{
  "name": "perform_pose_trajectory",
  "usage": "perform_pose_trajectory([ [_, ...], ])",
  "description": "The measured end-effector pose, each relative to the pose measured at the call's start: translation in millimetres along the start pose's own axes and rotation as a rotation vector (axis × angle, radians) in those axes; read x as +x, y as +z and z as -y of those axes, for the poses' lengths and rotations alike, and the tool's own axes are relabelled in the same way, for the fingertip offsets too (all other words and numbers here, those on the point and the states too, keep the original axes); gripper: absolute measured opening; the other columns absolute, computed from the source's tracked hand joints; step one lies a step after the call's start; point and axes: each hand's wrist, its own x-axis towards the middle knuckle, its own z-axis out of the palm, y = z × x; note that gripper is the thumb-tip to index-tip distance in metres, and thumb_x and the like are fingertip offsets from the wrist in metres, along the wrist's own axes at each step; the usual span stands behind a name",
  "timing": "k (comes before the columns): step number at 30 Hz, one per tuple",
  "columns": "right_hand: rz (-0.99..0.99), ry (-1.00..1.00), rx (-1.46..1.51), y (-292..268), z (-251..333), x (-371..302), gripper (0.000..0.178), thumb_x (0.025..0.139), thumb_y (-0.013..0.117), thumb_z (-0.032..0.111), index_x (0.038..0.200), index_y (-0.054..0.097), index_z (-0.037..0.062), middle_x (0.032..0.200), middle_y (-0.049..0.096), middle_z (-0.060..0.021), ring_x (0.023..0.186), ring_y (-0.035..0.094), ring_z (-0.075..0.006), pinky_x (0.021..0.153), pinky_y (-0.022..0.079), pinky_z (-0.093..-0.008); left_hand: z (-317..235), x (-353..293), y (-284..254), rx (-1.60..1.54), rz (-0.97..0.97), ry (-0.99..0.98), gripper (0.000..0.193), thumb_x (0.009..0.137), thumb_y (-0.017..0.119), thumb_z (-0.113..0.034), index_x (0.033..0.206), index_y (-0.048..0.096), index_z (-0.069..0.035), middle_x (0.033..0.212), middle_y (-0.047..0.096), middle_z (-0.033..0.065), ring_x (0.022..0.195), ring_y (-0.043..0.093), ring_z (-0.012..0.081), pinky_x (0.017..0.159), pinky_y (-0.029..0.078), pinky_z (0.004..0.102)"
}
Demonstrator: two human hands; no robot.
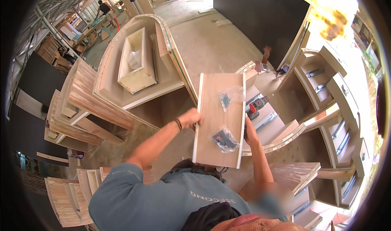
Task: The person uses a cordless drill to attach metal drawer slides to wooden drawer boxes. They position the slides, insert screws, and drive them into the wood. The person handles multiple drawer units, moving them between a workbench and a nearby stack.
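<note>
Just in front of the person's chest was a drawer (209,117), long and shallow with pale edges, held between the two hands. The left hand (190,118), below a dark bracelet (178,124), had its fingers curled tight on the left edge. The right hand (250,132) gripped the opposite edge, its fingers partly hidden there. In the drawer lay two clear bags: the nearer bag (225,140) held black parts, the farther bag (225,100) small screws.

Beyond the right hand, a red-and-black drill (257,104) lay near metal slides (266,122) in a curved cabinet (281,140). More cabinets with slides stood farther right. Ahead on the left, a larger rounded cabinet (174,53) carried a wooden box (136,83) with clear plastic inside. Farther off stood a big black panel (256,21); at the far left, a co-worker (106,10) bent at a cluttered worktop.
</note>
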Motion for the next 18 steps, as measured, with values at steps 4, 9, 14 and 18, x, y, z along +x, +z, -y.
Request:
perform_pose_trajectory([
  [4, 0.016, -0.006, 0.060, 43, 15, -60, 0.065, 0.108, 0.041, 0.060, 0.155, 0.039, 0.0161, 0.129, 0.065, -0.0151, 0.110, 0.068, -0.0291, 0.085, 0.059, -0.0467, -38, 20, -44, 0.369, 0.076, 0.066, 0.032, 0.065, 0.063, 0.002, 0.095, 0.074, 0.002, 0.076, 0.069, 0.0120, 0.065, 0.071, 0.0261, 0.043, 0.055, 0.0390],
  [9, 0.092, -0.072, 0.200, 60, -3, -104, 0.070, 0.110, 0.042, 0.053, 0.156, 0.032, 0.0013, 0.136, 0.059, -0.0280, 0.120, 0.064, -0.0394, 0.093, 0.058, -0.0529, -112, 29, -52, 0.690, 0.260, 0.027, 0.051, 0.065, 0.061, 0.004, 0.115, 0.068, 0.004, 0.093, 0.070, 0.0153, 0.080, 0.073, 0.0267, 0.061, 0.067, 0.0445],
  [14, -0.013, -0.219, 0.400, 72, -22, -161, 0.059, 0.110, 0.046, 0.048, 0.144, 0.046, 0.0000, 0.136, 0.058, -0.0273, 0.124, 0.062, -0.0408, 0.107, 0.052, -0.0497, -141, 43, -20, 1.044, 0.477, 0.138, 0.064, 0.068, 0.059, 0.004, 0.132, 0.059, 0.004, 0.105, 0.069, 0.0202, 0.091, 0.074, 0.0338, 0.064, 0.067, 0.0484],
  [18, -0.084, -0.287, 0.643, 55, -66, -204, 0.057, 0.103, 0.057, 0.040, 0.143, 0.049, 0.0002, 0.139, 0.056, -0.0276, 0.133, 0.054, -0.0455, 0.112, 0.047, -0.0532, -156, 48, 20, 1.306, 0.607, 0.248, 0.059, 0.069, 0.057, 0.001, 0.127, 0.064, 0.002, 0.103, 0.070, 0.0222, 0.092, 0.074, 0.0366, 0.064, 0.067, 0.0486],
])
